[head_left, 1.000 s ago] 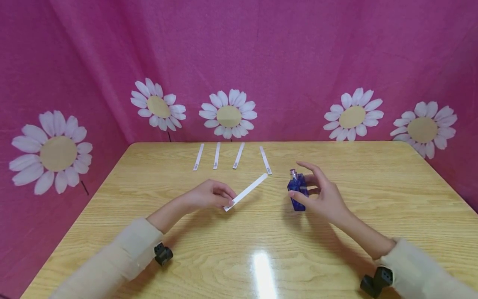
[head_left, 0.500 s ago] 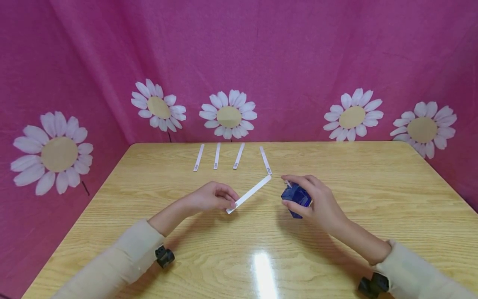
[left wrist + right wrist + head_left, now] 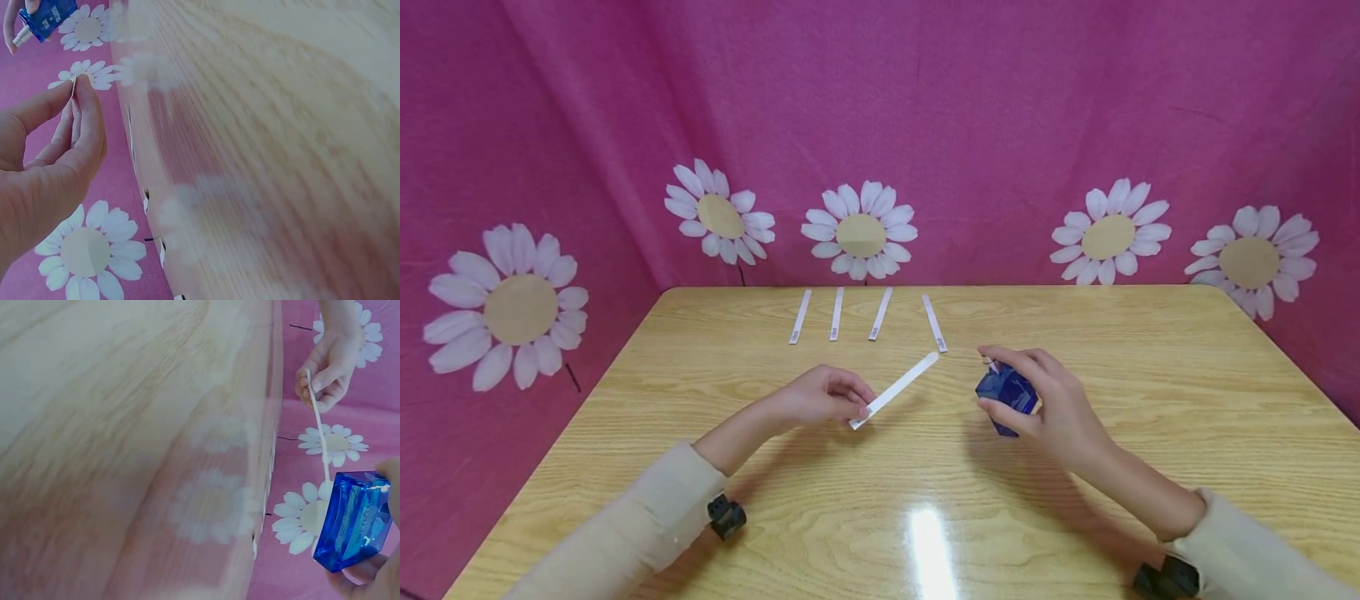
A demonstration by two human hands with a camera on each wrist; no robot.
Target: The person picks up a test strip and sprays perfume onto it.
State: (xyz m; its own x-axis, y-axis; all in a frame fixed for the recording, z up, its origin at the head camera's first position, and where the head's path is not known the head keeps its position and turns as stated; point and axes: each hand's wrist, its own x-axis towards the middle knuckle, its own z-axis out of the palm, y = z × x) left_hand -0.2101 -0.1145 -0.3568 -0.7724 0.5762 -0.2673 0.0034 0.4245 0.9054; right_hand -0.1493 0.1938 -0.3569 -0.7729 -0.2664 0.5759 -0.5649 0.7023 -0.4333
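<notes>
My left hand (image 3: 820,397) pinches a white paper test strip (image 3: 901,385) near its printed end, and the strip slants up and right above the table. In the left wrist view the strip shows edge-on between thumb and fingertips (image 3: 82,87). My right hand (image 3: 1066,410) grips a blue glass perfume bottle (image 3: 1006,390), tilted to the left, with the index finger on its spray top (image 3: 991,364). A small gap lies between the strip's far tip and the bottle. The bottle (image 3: 354,520) hides part of the right fingers in the right wrist view.
Several more white strips (image 3: 880,313) with printed ends lie apart at the back of the wooden table (image 3: 715,358). A pink curtain (image 3: 985,125) with daisies hangs behind the table's far edge and along its left side.
My right index finger has come down onto the spray top and the bottle has tilted left. It moved toward the strip, then slightly back right. The left hand stays nearly still.
</notes>
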